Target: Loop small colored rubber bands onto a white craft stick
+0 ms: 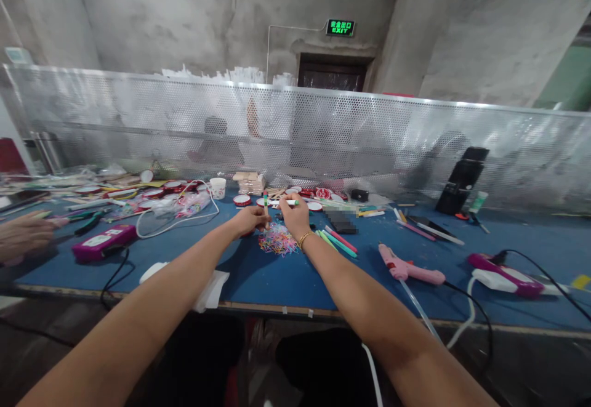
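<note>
My left hand [252, 220] is closed around a thin wooden stick [266, 205] that stands upright, with coloured marks near its top. In my right hand [295, 215] is a white marker pen [282, 202] with a green end, held level across the stick. Whether the pen's tip touches the stick is too small to tell. Below both hands lies a heap of small, multicoloured pieces [279, 242], perhaps rubber bands. Several coloured markers [341, 242] rest beside my right wrist.
A pink glue gun [406, 266] and a purple power strip [505, 274] lie at right. Another purple power strip [105, 242] is at left, near another person's hand [23, 234]. Behind stand a paper cup [218, 188], stacked wooden pieces [249, 183] and a perforated metal screen [184, 124].
</note>
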Tool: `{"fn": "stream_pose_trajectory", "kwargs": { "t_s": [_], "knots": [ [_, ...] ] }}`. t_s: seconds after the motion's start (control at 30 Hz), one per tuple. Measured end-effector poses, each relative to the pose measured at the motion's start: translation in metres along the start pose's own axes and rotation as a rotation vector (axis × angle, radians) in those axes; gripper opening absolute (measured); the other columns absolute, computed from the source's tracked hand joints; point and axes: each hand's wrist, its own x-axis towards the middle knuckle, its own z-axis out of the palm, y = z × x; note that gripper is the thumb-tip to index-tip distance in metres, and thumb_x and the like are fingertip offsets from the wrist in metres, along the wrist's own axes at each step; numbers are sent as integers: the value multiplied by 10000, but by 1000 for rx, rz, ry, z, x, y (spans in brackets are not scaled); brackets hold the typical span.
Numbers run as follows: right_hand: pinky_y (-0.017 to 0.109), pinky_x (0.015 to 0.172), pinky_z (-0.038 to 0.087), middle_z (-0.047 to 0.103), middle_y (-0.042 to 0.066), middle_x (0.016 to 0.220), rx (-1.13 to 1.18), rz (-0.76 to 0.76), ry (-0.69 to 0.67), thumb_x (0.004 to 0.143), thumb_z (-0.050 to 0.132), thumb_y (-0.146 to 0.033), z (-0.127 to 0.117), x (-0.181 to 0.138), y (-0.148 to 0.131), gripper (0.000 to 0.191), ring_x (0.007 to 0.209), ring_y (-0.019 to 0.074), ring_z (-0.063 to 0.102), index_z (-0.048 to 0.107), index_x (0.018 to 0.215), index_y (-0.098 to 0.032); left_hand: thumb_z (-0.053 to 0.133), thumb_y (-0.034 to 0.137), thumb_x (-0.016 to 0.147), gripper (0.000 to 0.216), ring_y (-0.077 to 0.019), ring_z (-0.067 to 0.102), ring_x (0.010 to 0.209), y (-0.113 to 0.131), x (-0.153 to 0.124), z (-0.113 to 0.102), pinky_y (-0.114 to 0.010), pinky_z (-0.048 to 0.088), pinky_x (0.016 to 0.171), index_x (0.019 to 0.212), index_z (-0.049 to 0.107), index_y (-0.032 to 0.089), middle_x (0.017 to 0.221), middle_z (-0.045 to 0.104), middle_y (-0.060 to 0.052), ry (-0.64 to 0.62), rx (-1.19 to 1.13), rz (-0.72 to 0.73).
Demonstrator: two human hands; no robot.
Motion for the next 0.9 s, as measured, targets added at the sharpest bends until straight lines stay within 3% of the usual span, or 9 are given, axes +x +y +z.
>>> {"fn": "stream_pose_trajectory", "kwargs": {
  "t_s": [0.47, 0.9],
  "knots": [
    [259, 680, 423, 586, -19, 697, 56, -16, -32, 794, 488, -371, 0, -1, -2, 178, 694, 146, 537, 534, 721, -215, 710, 336, 694, 236, -83, 523, 477, 5, -3, 2, -202, 378, 465, 679, 580, 140, 606, 643, -31, 4, -49, -12],
    [258, 679, 445, 598, -8, 710, 50, -18, -38, 785, 480, -347, 0, -2, -7, 157, 720, 152, 550, 537, 727, -213, 723, 336, 676, 248, -89, 543, 480, 5, -2, 2, -190, 358, 438, 676, 576, 137, 614, 654, -39, 13, -50, -22]
  ]
}}
